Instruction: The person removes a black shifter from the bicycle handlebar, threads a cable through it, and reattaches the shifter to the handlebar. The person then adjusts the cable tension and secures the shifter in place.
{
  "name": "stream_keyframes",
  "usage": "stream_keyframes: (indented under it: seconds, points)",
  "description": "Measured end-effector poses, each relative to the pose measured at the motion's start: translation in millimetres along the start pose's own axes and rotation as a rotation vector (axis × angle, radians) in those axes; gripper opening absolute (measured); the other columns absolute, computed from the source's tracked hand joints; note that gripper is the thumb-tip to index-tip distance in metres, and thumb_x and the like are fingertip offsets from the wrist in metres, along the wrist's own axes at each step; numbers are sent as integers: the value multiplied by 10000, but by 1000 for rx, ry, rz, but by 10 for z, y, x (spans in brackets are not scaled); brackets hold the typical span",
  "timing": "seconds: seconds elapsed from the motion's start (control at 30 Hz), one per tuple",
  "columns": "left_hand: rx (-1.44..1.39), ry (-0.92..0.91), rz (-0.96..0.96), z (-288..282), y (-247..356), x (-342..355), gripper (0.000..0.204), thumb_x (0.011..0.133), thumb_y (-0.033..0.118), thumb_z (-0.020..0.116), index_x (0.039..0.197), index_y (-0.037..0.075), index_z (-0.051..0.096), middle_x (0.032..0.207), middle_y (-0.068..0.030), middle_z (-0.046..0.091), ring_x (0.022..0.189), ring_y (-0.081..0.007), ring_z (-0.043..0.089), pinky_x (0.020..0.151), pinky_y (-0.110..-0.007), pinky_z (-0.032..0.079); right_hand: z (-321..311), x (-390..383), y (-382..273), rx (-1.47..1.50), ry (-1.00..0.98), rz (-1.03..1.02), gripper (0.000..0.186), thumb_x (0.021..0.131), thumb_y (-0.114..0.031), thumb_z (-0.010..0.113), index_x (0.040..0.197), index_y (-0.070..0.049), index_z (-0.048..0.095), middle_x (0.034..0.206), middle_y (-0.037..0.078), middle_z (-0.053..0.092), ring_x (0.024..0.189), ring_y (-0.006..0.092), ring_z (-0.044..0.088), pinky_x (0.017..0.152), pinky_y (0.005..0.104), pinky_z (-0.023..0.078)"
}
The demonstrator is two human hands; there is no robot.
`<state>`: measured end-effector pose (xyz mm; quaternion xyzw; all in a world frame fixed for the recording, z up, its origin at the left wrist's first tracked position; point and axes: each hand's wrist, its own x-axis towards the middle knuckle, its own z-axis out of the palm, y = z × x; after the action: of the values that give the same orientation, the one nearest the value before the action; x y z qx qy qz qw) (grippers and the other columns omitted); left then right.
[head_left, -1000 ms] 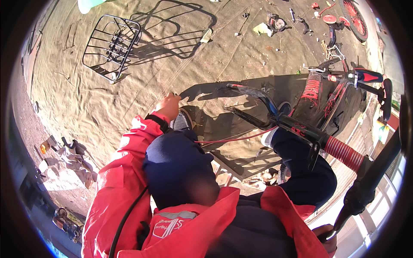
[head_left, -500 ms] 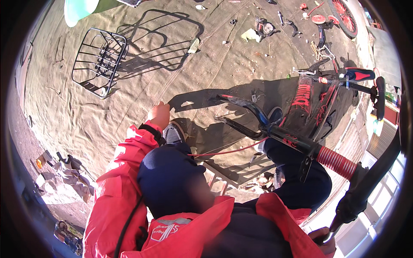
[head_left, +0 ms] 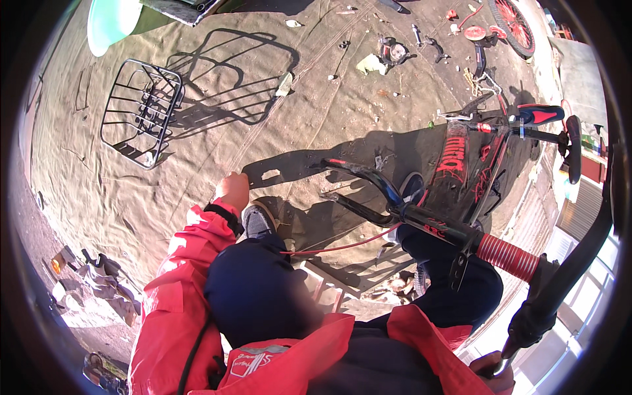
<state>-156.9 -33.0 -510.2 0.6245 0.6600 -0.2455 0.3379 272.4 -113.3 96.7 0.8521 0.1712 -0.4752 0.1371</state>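
My right hand [head_left: 490, 370], partly cut off by my red jacket at the lower right, is closed round the bare metal end of a black bicycle handlebar [head_left: 586, 257]. From the bar, a black tube with a red spring-like sleeve [head_left: 507, 255] runs to a black two-legged fork [head_left: 359, 174] over my right leg. My left hand [head_left: 233, 191] is closed above my left shoe [head_left: 259, 220], apart from the fork; anything in its fingers is hidden. A thin red cable [head_left: 342, 248] stretches from near my left knee to the fork. Beyond lies the red-lettered bike frame [head_left: 454, 155].
A black wire basket [head_left: 141, 113] stands on the brown ground sheet [head_left: 217, 148] at the left. Loose bike parts [head_left: 392, 51] and a red-spoked wheel [head_left: 513, 26] lie at the far right. A pale green basin [head_left: 113, 23] is at the far left.
The whole view has shifted slightly, with the ground objects lower and further left in it. My right hand keeps its hold on the handlebar; my left hand stays closed.
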Motion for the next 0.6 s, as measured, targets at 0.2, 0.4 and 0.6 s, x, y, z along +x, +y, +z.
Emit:
stream_keyframes:
  seconds: [0.2, 0.4, 0.6]
  points:
    - [-236, 69, -48, -118, -108, -111, 228, 880, 145, 648, 1090, 69, 695, 1078, -227, 734, 1032, -392, 718, 873, -484, 576, -43, 49, 118, -21, -49, -100, 241, 857, -108, 771, 1070, -44, 678, 889, 35, 677, 768, 128, 622, 676, 257, 501]
    - [-738, 204, -26, -711, -289, -385, 316, 838, 204, 660, 1104, 50, 733, 983, -201, 761, 939, -346, 735, 846, -430, 567, -54, 287, 311, 358, -141, -391, 282, 769, -43, 789, 989, 74, 657, 683, 104, 659, 537, 152, 623, 528, 266, 495]
    - [-1180, 411, 112, -2029, -271, -1118, 304, 917, 111, 602, 1181, -16, 680, 972, -59, 701, 828, -129, 673, 701, -284, 545, 12, 328, 283, 304, -218, -569, 360, 875, -181, 806, 1118, 20, 632, 691, -8, 601, 535, 61, 554, 506, 229, 412]
